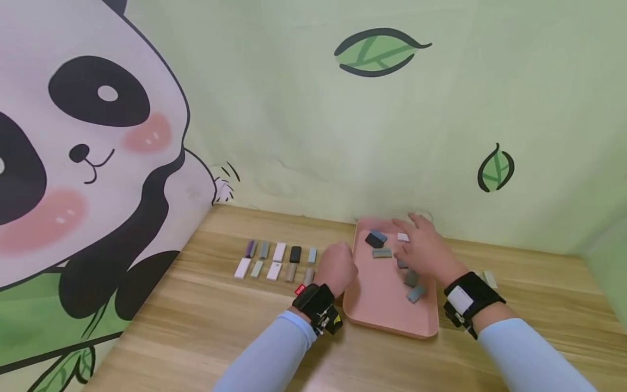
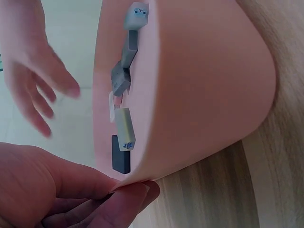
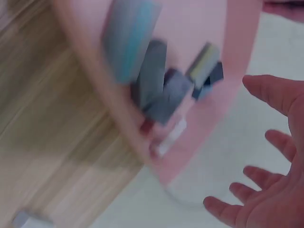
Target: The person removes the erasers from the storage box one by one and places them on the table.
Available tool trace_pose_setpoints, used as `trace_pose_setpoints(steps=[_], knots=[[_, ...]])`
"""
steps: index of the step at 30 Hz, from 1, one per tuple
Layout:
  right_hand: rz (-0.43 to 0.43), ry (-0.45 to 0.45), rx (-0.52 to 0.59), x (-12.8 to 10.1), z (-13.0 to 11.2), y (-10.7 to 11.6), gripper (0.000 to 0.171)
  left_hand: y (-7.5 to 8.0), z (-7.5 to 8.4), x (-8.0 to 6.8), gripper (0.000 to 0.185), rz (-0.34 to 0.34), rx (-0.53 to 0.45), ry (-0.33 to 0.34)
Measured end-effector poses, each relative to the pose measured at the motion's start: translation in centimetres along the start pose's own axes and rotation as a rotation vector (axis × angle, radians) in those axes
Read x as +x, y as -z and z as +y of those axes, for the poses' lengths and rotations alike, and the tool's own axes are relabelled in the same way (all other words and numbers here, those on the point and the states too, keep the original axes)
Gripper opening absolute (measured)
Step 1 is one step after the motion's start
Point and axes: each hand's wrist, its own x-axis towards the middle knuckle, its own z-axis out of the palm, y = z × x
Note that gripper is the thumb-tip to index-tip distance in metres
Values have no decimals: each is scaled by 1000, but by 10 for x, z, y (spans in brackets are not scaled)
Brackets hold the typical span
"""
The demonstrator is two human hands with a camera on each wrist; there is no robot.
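The pink tray (image 1: 377,296) sits on the counter (image 1: 196,337), small blocks (image 1: 416,294) lying inside. A tug from the left hand (image 1: 337,269) could tilt or slide it, spilling blocks or disturbing the two rows (image 1: 295,254) left of it. The left fingers pinch its left rim; the right hand (image 1: 428,250), fingers spread wide over the far right part, holds nothing.

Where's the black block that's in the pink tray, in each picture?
Head: black block near the far left corner of the tray.
Left wrist: black block low, left of centre.
Right wrist: black block upper right, partly hidden.
Shared landmark: the striped block close by it.
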Motion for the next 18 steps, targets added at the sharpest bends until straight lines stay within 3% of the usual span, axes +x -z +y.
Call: trace_pose_setpoints(steps=[6, 12, 18], knots=[[-36, 102, -98, 15, -16, -26, 67, 0, 0, -1, 25, -19, -30, 16], [-133, 78, -46, 20, -22, -41, 42, 1, 0, -3, 21, -34, -16, 29], [-139, 94, -72, 27, -20, -48, 31, 2, -1, -1, 18, -21, 4, 14]])
